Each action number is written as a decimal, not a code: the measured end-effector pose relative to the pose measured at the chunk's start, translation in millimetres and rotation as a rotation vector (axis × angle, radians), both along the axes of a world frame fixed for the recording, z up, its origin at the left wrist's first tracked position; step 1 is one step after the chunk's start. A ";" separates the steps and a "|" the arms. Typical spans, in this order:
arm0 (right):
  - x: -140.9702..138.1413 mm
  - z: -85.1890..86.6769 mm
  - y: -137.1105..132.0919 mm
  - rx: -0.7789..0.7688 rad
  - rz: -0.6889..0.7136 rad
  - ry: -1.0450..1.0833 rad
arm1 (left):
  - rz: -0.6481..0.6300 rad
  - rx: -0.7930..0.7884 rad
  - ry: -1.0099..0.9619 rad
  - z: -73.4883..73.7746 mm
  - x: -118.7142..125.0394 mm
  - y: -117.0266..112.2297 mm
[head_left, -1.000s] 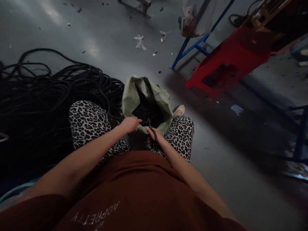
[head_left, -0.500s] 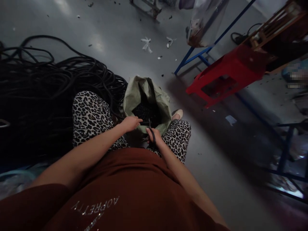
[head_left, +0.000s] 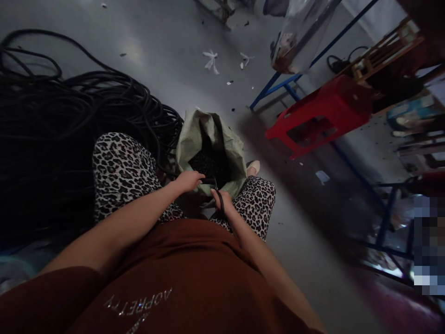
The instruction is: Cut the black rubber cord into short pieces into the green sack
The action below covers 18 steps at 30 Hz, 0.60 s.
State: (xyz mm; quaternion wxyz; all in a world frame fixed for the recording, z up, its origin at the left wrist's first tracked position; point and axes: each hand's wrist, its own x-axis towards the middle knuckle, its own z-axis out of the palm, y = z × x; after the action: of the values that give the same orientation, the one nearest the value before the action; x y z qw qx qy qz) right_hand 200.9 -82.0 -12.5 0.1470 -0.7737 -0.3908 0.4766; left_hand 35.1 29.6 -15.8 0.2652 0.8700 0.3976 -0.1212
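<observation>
I sit with a green woven sack (head_left: 194, 139) open between my knees; it holds small black pieces (head_left: 208, 163). My left hand (head_left: 187, 180) is closed in a pinch on a black cable end at the sack's near rim. My right hand (head_left: 222, 200) is closed around black-handled scissors (head_left: 217, 192), blades pointing toward the cable just beside my left fingers. The two hands are a few centimetres apart over the sack's mouth.
A big tangled heap of black cable (head_left: 62, 120) lies on the floor at my left. A red plastic stool (head_left: 323, 113) lies tipped at the right, by a blue metal frame (head_left: 278, 81) with a clear bag (head_left: 299, 32). Scraps dot the grey floor.
The view has swung a little, so the room shifts in the frame. Both hands stay at the sack's rim in the same grip.
</observation>
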 end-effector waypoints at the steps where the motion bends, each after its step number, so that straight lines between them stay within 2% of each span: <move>1: -0.3 -0.8 0.3 -0.025 -0.032 0.026 | 0.019 -0.010 0.001 0.3 0.5 0.6; 7: -3.3 1.6 0.1 -0.089 -0.205 0.194 | 0.069 -0.030 -0.018 6.1 4.2 2.3; 12: -3.6 4.9 -4.6 -0.090 -0.129 0.304 | 0.082 -0.015 -0.025 7.4 5.7 3.0; 15: -2.8 3.9 -6.9 -0.081 -0.062 0.307 | 0.081 -0.011 -0.031 7.7 5.9 2.7; 18: -2.8 3.2 -5.5 -0.098 -0.055 0.314 | 0.064 -0.009 -0.040 8.7 6.4 1.6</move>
State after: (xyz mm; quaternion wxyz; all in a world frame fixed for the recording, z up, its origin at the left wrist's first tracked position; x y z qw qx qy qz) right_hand 198.1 -87.6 -9.3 0.1813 -0.7063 -0.3182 0.6058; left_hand 41.5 31.2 -7.1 0.2809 0.8578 0.4192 -0.0971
